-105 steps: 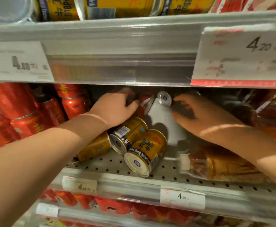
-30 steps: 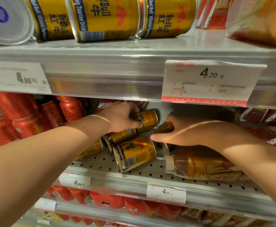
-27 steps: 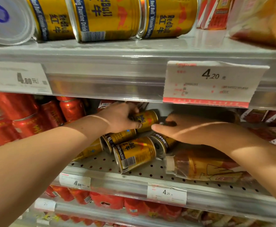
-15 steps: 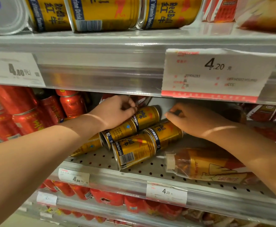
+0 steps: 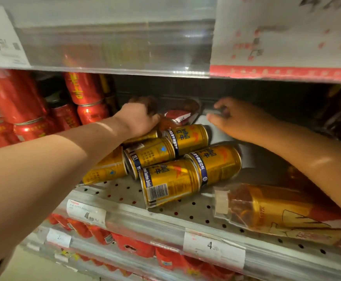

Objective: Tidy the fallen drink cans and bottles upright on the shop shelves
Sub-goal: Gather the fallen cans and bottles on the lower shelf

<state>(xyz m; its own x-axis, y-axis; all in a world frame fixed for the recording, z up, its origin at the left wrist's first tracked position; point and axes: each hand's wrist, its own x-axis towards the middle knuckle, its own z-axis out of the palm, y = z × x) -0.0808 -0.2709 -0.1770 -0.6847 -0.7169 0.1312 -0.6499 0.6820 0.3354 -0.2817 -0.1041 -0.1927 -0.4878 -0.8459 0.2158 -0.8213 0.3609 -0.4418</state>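
Down on the perforated shelf the gold cans are all flat on their sides, jammed together in a little heap, none upright yet. Both arms go in over the heap toward the back. My guess is that's to clear room there first, so cans can stand one behind another. The left hand is draped over a red-labelled thing at the rear, but it's too dark to say if it's actually gripping. The right hand has its fingers curled near the back wall, and I can't tell if anything's in them. A bottle in clear wrap lies tipped over at the front right. Red cans are stacked to the left, price tags are clipped along the rail, and there's more red stock on the shelf below.
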